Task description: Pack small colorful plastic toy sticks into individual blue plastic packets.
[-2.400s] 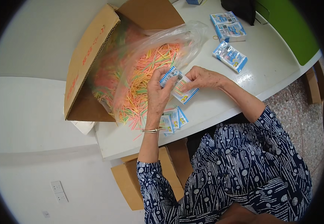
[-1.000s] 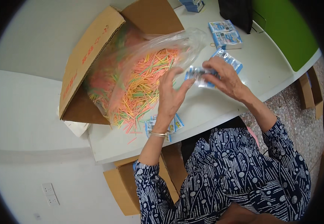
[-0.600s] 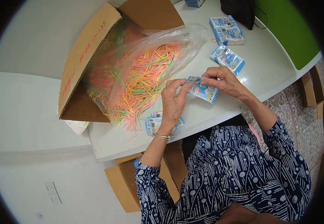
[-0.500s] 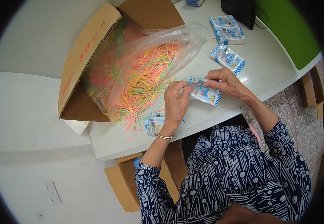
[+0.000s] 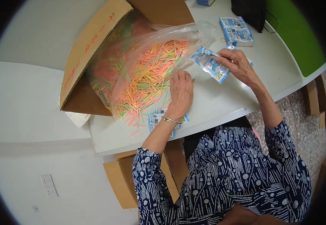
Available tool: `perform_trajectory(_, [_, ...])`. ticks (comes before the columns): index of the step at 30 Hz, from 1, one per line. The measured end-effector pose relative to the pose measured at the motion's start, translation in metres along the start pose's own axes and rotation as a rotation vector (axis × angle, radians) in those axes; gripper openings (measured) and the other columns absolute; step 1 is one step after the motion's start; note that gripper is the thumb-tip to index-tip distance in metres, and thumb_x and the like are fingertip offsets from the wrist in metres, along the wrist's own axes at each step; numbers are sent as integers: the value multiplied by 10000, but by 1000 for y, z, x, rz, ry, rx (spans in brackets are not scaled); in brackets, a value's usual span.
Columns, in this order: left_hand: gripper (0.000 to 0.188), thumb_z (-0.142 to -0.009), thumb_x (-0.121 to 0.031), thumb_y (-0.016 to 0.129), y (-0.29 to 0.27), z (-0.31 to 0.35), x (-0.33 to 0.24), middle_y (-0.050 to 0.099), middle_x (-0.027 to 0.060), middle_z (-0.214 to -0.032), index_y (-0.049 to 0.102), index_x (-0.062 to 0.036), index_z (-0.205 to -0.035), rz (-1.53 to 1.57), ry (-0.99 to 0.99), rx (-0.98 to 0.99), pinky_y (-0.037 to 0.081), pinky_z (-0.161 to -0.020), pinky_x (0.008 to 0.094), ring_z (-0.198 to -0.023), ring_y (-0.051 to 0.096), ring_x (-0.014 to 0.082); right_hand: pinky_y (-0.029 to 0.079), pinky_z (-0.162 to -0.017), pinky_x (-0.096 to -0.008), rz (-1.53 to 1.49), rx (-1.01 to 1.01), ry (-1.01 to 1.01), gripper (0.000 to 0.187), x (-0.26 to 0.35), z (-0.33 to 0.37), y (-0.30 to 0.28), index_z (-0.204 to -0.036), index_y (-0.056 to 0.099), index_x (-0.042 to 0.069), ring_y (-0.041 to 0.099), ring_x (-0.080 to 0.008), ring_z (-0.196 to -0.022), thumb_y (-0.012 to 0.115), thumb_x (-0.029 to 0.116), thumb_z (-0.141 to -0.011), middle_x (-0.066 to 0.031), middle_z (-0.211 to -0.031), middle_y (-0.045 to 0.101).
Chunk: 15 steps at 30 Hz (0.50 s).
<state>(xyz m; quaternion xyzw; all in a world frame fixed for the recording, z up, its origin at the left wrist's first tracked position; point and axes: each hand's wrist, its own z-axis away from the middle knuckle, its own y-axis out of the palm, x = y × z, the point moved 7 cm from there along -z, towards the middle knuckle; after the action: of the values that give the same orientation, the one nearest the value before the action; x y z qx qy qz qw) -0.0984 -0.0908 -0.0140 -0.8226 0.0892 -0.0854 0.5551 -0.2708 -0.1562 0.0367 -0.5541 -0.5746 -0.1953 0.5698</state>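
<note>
Right hand [image 5: 238, 64] has thumb and fingers clamped on the packet [image 5: 209, 64], a blue-and-white film pouch with striped ends, pinched along its upper side toward the right. It appears raised over the table [image 5: 211, 105], slanting, one striped end toward the bag [image 5: 204, 32], the other toward the table's near edge. Left hand [image 5: 181, 90] is back-up at the edge of the sticks [image 5: 151, 69], apart from the packet; its fingers lie nearly side by side, fingertips pointing away from the body. Cannot tell whether anything is under them. Sticks, pink, yellow and green, spill from the bag, which lies in the mouth of a tipped carton [image 5: 95, 48]. Small packets [image 5: 156, 120] lie overlapped beneath the left wrist; a stack [image 5: 241, 36] sits beyond the right hand. Handling, by judgement: the packet should be light and limp, its glossy film slick and quick to crease. Best hold is a flat pinch on a striped end, or both ends at once; a hard squeeze mid-body risks crumpling it. Sticks look thin and near weightless, likely to roll and maybe snap, so better gathered loosely along their length.
</note>
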Motion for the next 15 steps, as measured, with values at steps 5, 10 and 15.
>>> perform_trajectory(5, [140,-735,-33,539,-7,7,12,511,150,-872,541,24,-863,-109,98,78,401,-751,393,-866,498,284,329,-513,-282,12,16,18,284,-12,-2,10,-760,595,-37,421,-105,-555,586,220,-881,-54,-596,499])
perform_trajectory(10, [100,-725,-29,518,-24,18,34,519,144,-813,540,19,-810,-30,184,23,399,-736,390,-854,505,295,338,-510,-275,-14,34,33,291,-16,-2,18,-759,605,-34,431,-99,-556,582,229,-882,-41,-597,512])
perform_trajectory(15, [339,-694,-125,609,-54,26,53,517,167,-1016,546,32,-988,53,51,101,395,-804,422,-949,489,315,350,-519,-276,3,19,42,313,-29,-1,17,-763,607,-40,434,-99,-558,578,248,-881,-37,-595,511])
